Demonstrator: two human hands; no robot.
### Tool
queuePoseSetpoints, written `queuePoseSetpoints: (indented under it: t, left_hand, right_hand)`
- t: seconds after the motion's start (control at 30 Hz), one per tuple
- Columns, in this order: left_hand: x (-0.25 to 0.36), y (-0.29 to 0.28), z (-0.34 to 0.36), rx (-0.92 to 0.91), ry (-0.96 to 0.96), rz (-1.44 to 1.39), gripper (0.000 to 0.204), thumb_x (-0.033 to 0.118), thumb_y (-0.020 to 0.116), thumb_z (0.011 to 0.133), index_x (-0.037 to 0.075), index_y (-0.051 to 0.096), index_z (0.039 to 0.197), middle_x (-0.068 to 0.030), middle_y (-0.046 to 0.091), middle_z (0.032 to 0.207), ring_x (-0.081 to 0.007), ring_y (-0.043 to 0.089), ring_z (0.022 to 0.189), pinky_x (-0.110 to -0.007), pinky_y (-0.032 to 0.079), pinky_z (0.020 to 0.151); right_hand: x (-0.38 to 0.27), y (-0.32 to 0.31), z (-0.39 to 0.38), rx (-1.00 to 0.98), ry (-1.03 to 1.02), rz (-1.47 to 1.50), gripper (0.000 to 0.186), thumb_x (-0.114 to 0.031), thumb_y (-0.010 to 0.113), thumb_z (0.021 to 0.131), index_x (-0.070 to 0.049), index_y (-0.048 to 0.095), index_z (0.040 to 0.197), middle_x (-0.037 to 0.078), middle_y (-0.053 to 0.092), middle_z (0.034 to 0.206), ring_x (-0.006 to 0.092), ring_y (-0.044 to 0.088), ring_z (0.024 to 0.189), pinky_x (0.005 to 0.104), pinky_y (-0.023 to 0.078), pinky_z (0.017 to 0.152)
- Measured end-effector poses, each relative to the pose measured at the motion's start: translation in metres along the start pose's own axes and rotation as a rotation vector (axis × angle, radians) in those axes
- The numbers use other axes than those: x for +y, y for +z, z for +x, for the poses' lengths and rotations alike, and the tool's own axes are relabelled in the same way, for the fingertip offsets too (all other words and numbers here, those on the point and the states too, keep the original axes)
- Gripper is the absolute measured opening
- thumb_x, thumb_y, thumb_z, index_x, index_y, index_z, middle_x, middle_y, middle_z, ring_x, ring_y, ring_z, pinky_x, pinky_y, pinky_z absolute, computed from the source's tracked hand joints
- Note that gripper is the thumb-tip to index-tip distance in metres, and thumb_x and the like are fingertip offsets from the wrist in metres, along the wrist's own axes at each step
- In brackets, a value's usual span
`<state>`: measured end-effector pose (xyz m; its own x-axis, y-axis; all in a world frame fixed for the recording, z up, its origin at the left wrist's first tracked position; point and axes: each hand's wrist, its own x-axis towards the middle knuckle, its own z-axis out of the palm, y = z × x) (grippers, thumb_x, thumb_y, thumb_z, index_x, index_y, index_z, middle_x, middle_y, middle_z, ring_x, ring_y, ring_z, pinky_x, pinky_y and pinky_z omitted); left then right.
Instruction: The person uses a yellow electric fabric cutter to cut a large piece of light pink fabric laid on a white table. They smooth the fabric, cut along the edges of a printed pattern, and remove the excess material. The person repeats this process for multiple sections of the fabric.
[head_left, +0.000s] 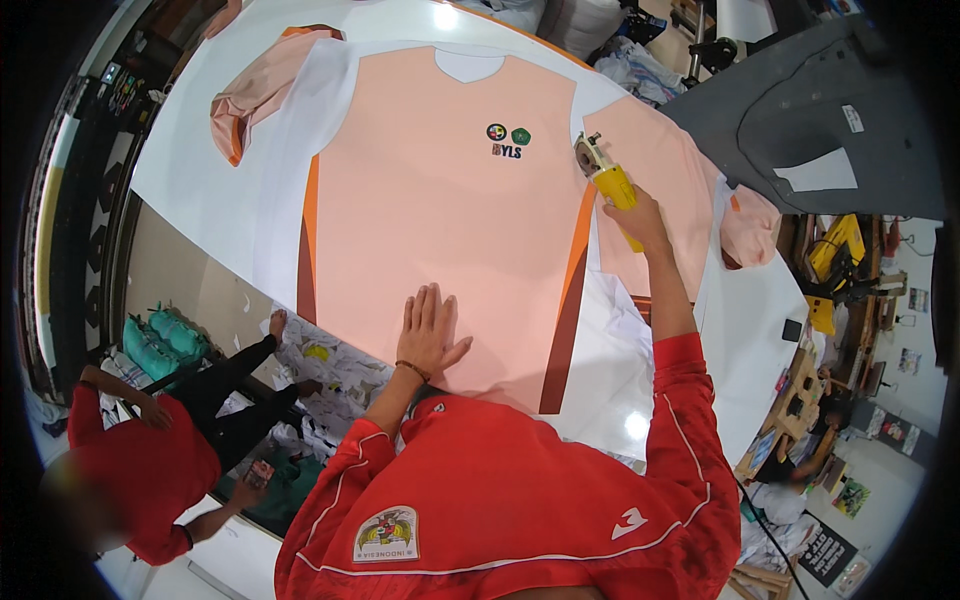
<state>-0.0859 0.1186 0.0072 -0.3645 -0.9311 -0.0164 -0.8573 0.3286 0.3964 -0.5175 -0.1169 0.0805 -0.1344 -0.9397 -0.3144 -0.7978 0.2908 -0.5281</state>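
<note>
A peach shirt panel [440, 220] with orange and brown side strips lies flat on the white table [200, 190]. My left hand [430, 333] rests on its lower part, palm down with the fingers stretched out. In my right hand [640, 218] is a yellow handheld rotary cutter [614, 186], gripped by its body. Its metal head and round blade sit at the panel's upper right edge, by the armhole. A second peach fabric piece [660, 170] lies just right of the cutter, partly under my right forearm.
Bunched peach-and-orange pieces lie at the table's far left [262, 95] and right [750, 228]. A large grey machine cover [810, 120] overhangs the far right. On the left, a person in red [150, 450] sits near white scraps [330, 365] and green bundles [165, 335].
</note>
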Motion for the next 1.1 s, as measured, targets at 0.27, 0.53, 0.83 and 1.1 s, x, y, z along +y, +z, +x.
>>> queuePoseSetpoints:
  t: [0.27, 0.53, 0.83, 1.1]
  left_hand:
    - [-0.003, -0.001, 0.007, -0.024, -0.014, -0.020, 0.086, 0.059, 0.064, 0.093, 0.003, 0.045, 0.156, -0.0333, 0.029, 0.165, -0.0513, 0.025, 0.155, -0.063, 0.020, 0.127]
    - [-0.005, -0.001, 0.008, -0.007, -0.008, -0.018, 0.083, 0.058, 0.065, 0.093, 0.004, 0.048, 0.153, -0.0325, 0.031, 0.164, -0.0498, 0.029, 0.154, -0.064, 0.024, 0.125]
    - [-0.011, 0.001, 0.008, -0.023, -0.024, 0.020, 0.082, 0.062, 0.061, 0.095, 0.007, 0.049, 0.155, -0.0297, 0.034, 0.165, -0.0434, 0.033, 0.154, -0.058, 0.028, 0.126]
    - [-0.012, -0.005, 0.011, -0.043, 0.008, -0.008, 0.082, 0.063, 0.064, 0.093, 0.007, 0.053, 0.152, -0.0318, 0.037, 0.162, -0.0470, 0.034, 0.152, -0.062, 0.026, 0.125]
  right_hand:
    - [-0.036, 0.022, 0.038, 0.135, 0.110, -0.054, 0.058, -0.033, 0.081, 0.080, 0.003, 0.069, 0.124, 0.023, 0.077, 0.108, 0.0341, 0.076, 0.099, 0.0419, 0.058, 0.088]
    - [-0.068, 0.033, 0.086, 0.176, 0.256, -0.035, 0.071, -0.045, 0.085, 0.075, 0.008, 0.070, 0.119, 0.025, 0.076, 0.111, 0.0345, 0.077, 0.099, 0.0434, 0.060, 0.087]
    - [-0.095, 0.034, 0.160, 0.242, 0.370, -0.046, 0.076, -0.047, 0.085, 0.075, 0.009, 0.069, 0.124, 0.025, 0.075, 0.117, 0.0347, 0.077, 0.102, 0.0422, 0.060, 0.089]
    - [-0.051, 0.045, 0.235, 0.368, 0.422, 0.314, 0.057, -0.039, 0.087, 0.079, 0.002, 0.070, 0.114, 0.015, 0.075, 0.093, 0.0254, 0.075, 0.073, 0.0380, 0.060, 0.066]
